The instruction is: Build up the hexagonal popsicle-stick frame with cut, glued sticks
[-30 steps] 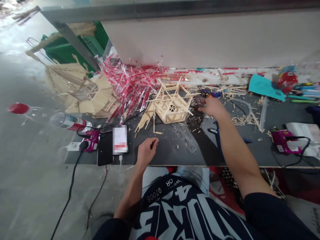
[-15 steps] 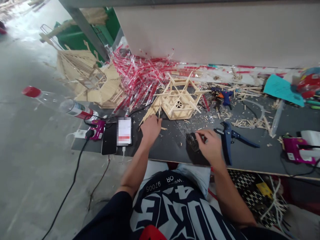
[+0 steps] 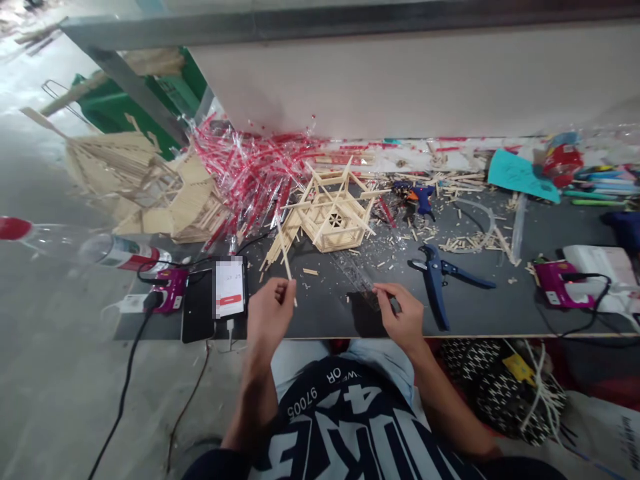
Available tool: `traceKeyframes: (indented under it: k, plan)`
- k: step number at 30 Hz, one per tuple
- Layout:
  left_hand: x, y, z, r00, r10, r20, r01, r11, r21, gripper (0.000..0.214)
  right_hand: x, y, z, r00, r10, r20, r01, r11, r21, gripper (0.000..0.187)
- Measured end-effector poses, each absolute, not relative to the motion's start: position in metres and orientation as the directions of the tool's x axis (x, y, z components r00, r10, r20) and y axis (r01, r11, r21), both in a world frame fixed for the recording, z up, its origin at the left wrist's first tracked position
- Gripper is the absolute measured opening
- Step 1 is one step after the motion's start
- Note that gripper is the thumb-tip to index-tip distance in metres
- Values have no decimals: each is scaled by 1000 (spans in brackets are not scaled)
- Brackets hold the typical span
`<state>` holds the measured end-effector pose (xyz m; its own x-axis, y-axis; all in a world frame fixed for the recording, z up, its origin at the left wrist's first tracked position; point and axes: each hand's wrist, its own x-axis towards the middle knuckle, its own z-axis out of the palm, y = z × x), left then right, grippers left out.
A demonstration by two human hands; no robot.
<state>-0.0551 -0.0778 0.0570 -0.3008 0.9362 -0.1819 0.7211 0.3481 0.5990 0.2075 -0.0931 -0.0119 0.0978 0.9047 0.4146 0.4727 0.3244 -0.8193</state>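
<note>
**Q:** Left grip point(image 3: 270, 313) state?
**A:** Clenched on a thin wooden stick point(image 3: 285, 257), tilted upward, hand raised over the surface point(image 3: 325, 317).

**Q:** Right grip point(image 3: 400, 313)?
**A:** Pinched at the end of a clear ruler point(image 3: 353, 273); hold cannot be confirmed.

**Q:** Workpiece location?
**A:** The hexagonal stick frame point(image 3: 333, 220) stands ahead, between both grips, apart from them. Blue-handled cutters point(image 3: 435, 287) lie right of the right grip.

Craft-stick frame point(image 3: 333, 220): raw matt wood; plastic wrap point(image 3: 250, 175): glossy w/ red.
</note>
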Motion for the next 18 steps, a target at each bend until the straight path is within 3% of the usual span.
traceKeyframes:
  k: [3, 5, 7, 10, 13, 15, 18]
  plan:
    - [-34, -98, 50, -74, 993, -97, 631, 122, 766, 26, 188, -93, 3, 12, 982, 187, 258, 178, -950, 24]
    - [-15, -105, 47, 102, 992, -75, 644, -9, 765, 21, 173, -94, 9, -53, 997, 48, 118, 54, -992, 31]
    - [2, -106, 45, 244, 967, -71, 714, -130, 688, 18, 161, -93, 12, -48, 999, -25, 33, -24, -999, 39]
    - [17, -97, 52, 418, 904, -86, 795, -318, 516, 13, 155, -93, 10, 95, 993, -76, -43, -72, -996, 50]
    - [16, -75, 72, 562, 825, -60, 737, -466, 490, 10, 169, -96, 8, 320, 943, -96, -187, -36, -982, 51]
    - [11, -55, 91, 540, 841, 24, 732, -483, 481, 19, 190, -98, 9, 488, 867, -97, -243, 28, -970, 48]
    - [7, -22, 120, 412, 894, 177, 813, -448, 371, 22, 225, -98, 10, 664, 743, -76, -186, 65, -980, 41]
